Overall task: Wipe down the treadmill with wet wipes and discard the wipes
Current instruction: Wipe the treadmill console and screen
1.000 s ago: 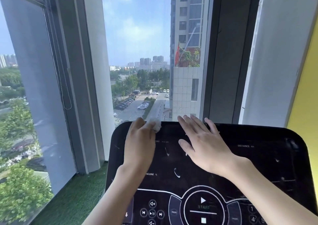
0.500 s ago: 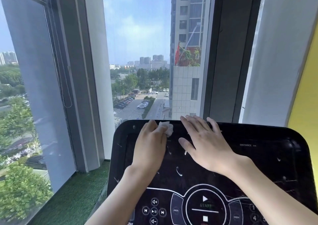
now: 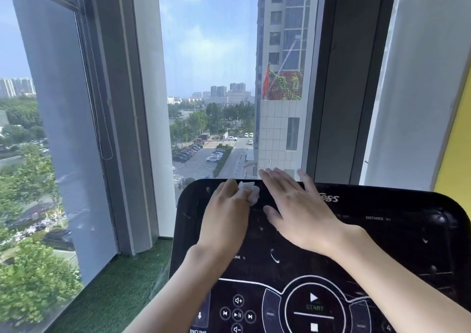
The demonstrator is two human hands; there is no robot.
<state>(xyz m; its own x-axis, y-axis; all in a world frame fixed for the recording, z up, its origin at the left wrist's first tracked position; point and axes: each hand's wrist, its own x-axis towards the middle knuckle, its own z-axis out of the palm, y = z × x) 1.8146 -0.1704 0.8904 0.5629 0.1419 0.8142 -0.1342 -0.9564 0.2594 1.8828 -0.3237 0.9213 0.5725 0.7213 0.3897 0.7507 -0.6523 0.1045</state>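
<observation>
black treadmill console (image 3: 382, 243), green turf floor (image 3: 114, 289), tall window (image 3: 211, 78)

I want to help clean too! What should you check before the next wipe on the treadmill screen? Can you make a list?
1. Wipe held: ok, the left hand grips the wipe.
2. Wipe on the console: ok, it sits at the top edge.
3. Path to the right free: not ok, the right hand lies flat right beside the wipe.
4. Hands off the START button: ok, both are well above it.
5. Wipe wet enough: cannot tell.
</observation>
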